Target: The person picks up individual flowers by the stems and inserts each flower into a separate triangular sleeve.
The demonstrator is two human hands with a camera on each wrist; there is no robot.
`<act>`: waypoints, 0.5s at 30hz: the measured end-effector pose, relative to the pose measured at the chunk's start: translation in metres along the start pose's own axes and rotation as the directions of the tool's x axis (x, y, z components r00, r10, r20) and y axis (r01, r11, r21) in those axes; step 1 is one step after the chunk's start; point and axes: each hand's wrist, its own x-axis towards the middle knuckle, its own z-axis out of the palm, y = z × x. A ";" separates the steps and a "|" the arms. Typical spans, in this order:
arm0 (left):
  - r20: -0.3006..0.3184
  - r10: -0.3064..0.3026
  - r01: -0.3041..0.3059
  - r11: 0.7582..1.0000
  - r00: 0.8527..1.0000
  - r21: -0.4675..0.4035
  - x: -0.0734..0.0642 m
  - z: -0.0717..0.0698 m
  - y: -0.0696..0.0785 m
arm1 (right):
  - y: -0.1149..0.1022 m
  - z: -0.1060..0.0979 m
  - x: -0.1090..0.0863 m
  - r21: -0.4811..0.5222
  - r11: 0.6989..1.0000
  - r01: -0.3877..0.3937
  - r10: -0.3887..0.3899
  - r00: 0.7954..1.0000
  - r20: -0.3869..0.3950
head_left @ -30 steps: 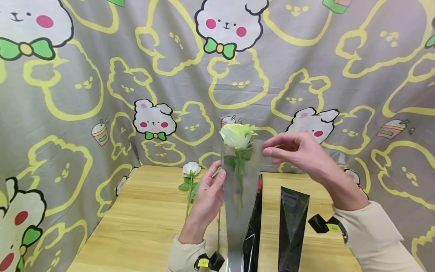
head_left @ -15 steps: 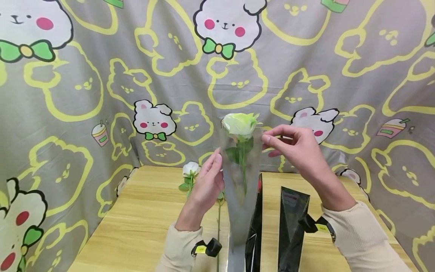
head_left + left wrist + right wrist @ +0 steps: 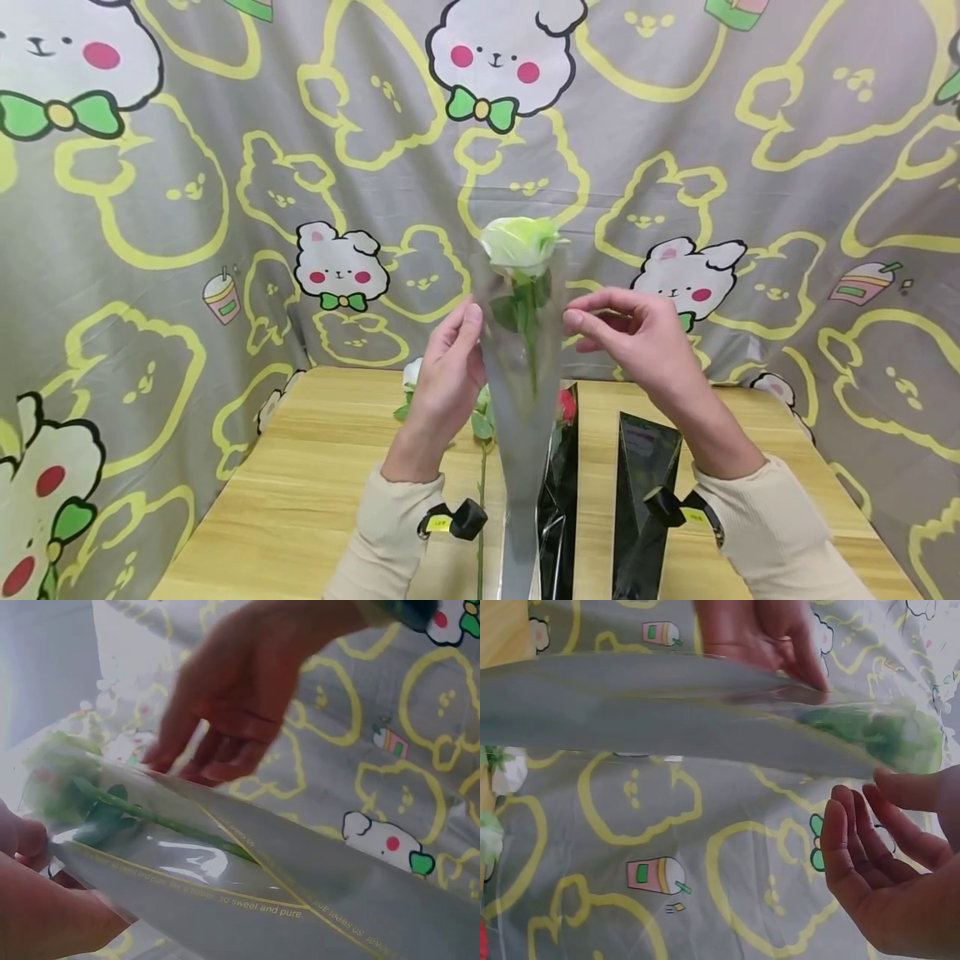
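Note:
A pale green-white rose [image 3: 521, 243] stands upright in a clear and grey flower sleeve [image 3: 516, 467], its bloom rising above the top edge. Leaves and a green stem [image 3: 191, 834] show through the film, and gold lettering runs along the sleeve's folds in the left wrist view. My left hand [image 3: 447, 379] holds the sleeve's left edge below the bloom, thumb toward me. On the other side, my right hand [image 3: 647, 343] pinches the right edge between thumb and forefinger. Its other fingers [image 3: 847, 840] curl loosely away from the film.
Behind the sleeve, a red rose [image 3: 567, 407] lies in a black wrapper [image 3: 558, 517]. Another black sleeve [image 3: 647, 500] lies to the right on the wooden table [image 3: 300, 500]. White roses [image 3: 412, 377] lie left, partly hidden by my arm. A patterned curtain [image 3: 405, 183] encloses the table.
Both hands have raised the sleeve with its rose, lately shifting it a little left. The right hand has come down and left slightly; more of the red rose shows behind.

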 end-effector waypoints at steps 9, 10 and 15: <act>0.003 0.054 -0.054 0.999 0.999 -0.005 0.007 0.009 0.002 | 0.003 0.013 -0.004 -0.071 0.993 0.092 -0.097 0.993 -0.061; -0.022 0.052 -0.053 0.998 0.998 -0.022 0.008 0.009 0.003 | 0.004 0.012 -0.006 -0.082 0.994 0.077 -0.082 0.995 -0.064; -0.094 0.040 -0.049 0.995 0.995 -0.090 0.014 0.005 0.010 | 0.022 0.009 -0.021 -0.124 0.991 -0.040 0.044 0.999 0.028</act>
